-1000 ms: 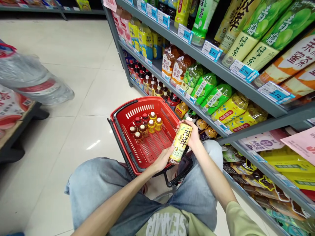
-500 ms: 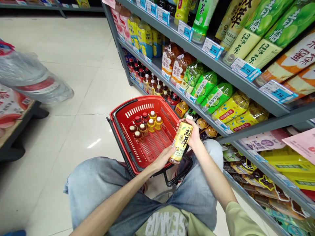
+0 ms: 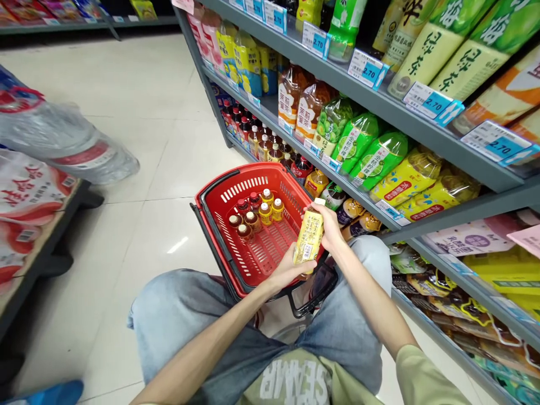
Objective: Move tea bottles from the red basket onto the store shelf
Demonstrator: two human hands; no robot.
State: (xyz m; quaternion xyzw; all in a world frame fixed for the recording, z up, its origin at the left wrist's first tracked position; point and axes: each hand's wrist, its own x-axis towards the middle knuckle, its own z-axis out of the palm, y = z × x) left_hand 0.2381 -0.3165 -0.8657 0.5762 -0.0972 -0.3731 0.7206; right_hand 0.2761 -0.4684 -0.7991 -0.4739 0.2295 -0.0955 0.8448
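A yellow-labelled drink bottle [image 3: 310, 233] with a white cap is held tilted between both hands, above the near right rim of the basket. My left hand [image 3: 292, 265] grips its lower end, thumb across the label. Around the upper part, just below the cap, my right hand [image 3: 328, 222] is closed. The label side facing me carries small print and a barcode. Below and to the left stands the red shopping basket [image 3: 276, 247], with several small bottles [image 3: 253, 219] with red, cream and white caps grouped upright at its far left part.
Shelves [image 3: 379, 95] with drink bottles and price tags rise at the right. On the left, shrink-wrapped packs [image 3: 25, 194] lie on a low pallet, with plastic-wrapped bottles [image 3: 93, 149] beside it. The basket's black handle [image 3: 310, 306] hangs between my knees. Something blue [image 3: 59, 394] lies on the floor at lower left.
The bottle has been turned in my hands, from the large-lettered front to the side with small print and a barcode. My view has shifted slightly left.
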